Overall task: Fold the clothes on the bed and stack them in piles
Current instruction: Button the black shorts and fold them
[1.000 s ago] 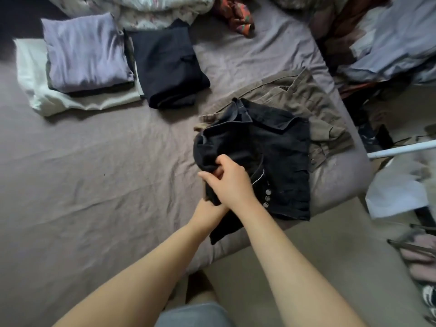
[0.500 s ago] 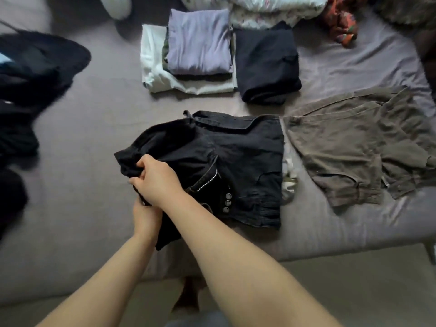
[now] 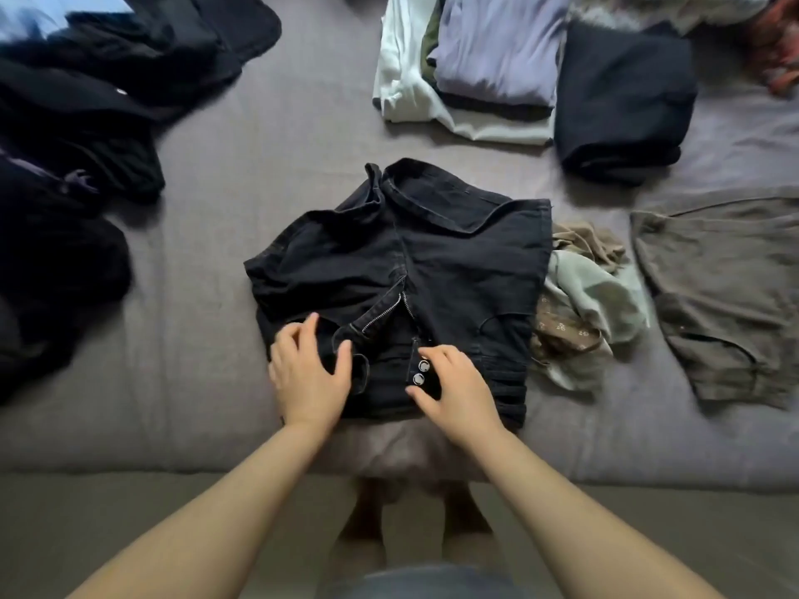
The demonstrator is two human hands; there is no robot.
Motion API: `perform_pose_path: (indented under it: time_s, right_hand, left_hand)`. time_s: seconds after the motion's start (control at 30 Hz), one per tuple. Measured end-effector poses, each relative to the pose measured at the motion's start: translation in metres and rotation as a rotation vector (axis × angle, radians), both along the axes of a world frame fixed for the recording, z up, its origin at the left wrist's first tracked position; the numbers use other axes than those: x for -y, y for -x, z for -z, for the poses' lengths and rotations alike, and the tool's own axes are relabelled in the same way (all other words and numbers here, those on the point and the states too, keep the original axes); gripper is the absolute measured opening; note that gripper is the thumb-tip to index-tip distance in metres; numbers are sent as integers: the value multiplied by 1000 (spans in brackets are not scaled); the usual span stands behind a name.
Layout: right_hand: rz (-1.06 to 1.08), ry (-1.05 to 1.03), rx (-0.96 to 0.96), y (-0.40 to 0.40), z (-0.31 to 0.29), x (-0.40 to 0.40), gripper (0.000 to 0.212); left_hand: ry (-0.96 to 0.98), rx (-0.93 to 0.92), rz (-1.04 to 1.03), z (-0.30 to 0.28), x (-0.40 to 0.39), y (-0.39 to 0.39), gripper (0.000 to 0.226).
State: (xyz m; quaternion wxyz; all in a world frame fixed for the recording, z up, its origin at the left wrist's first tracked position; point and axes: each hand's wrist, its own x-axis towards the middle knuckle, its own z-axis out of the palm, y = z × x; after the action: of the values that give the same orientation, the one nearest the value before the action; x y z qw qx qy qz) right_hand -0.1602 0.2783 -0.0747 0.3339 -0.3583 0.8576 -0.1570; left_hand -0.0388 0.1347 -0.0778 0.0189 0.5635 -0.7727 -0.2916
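Observation:
Black denim shorts (image 3: 454, 261) lie flat near the front edge of the grey-mauve bed (image 3: 259, 175), fly unzipped, waistband with two metal buttons toward me. My left hand (image 3: 309, 373) rests on the waistband's left part, fingers spread and slightly bent. My right hand (image 3: 456, 389) rests on the waistband beside the buttons, fingers loosely bent, gripping nothing. At the back stand a folded pile topped by a lilac garment (image 3: 493, 49) over a white one (image 3: 406, 97), and a folded black pile (image 3: 622, 101).
A heap of unfolded dark clothes (image 3: 73, 136) covers the bed's left side. Brown shorts (image 3: 726, 296) lie flat at the right. A crumpled pale green and floral garment (image 3: 583, 304) sits between them and the black shorts. An orange patterned cloth (image 3: 778, 45) lies at the far right.
Both hands have let go of the bunched left side of the black shorts and now lie apart on the waistband. The shorts have been spread flat in front of me.

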Motion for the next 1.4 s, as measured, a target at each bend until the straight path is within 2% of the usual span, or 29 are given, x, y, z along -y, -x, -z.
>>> perform_pose_path:
  time_s: [0.07,0.13,0.2,0.23,0.3,0.37,0.5,0.6,0.67,0.7,0.77,0.87,0.97,1.1,1.23,1.33,1.4]
  right_hand:
    - [-135,-61,-139,-6,13,-15,70]
    - [-210,-104,-293,-10,25,-18,79]
    - [-215,-114,-369,-9,37,-15,83]
    - [-211,-111,-385,-6,42,-13,83]
    - [-198,-105,-404,-1,52,-11,75]
    - [-155,-30,-407,3,56,-12,60]
    - [-30,159,-282,14,55,-17,51]
    - [-146,116,-323,22,51,-22,49]
    - [-251,-10,-357,24,51,-20,58]
    - [-246,-52,-351,24,51,-17,64]
    - [-184,-52,-354,22,52,-8,62]
    - [-84,86,-383,22,52,-4,46]
    - [-75,228,-489,23,43,-13,29]
    - [-156,373,-586,21,24,-16,33]
    - [-350,499,-597,24,22,-10,31]
    - [-473,405,-639,31,30,-8,25]
    - [-454,267,-653,34,36,-9,24]
  left_hand:
    - [-219,-43,25,2,-21,12,78]
    - [-376,-70,-239,5,-34,24,89]
    - [-402,-110,-526,6,-36,36,80]
    - [-383,-111,-570,7,-36,40,67]
    - [-342,-127,-532,11,-38,42,43]
    - [-324,-164,-479,12,-43,39,29]
    - [-326,-243,-364,9,-53,28,16]
    - [-338,-283,-330,7,-56,28,6]
    - [-332,-303,-345,6,-56,29,9]
    - [-324,-306,-340,5,-55,30,13]
    - [-290,-309,-294,2,-53,30,16]
    - [-260,-355,-251,-3,-48,28,11]
    - [-319,-404,-260,-5,-44,29,6]
    - [-411,-453,-278,-10,-34,33,5]
    - [-521,-449,-223,-12,-19,33,9]
    - [-575,-432,-208,-11,-14,35,10]
    - [-591,-425,-223,-10,-13,37,10]
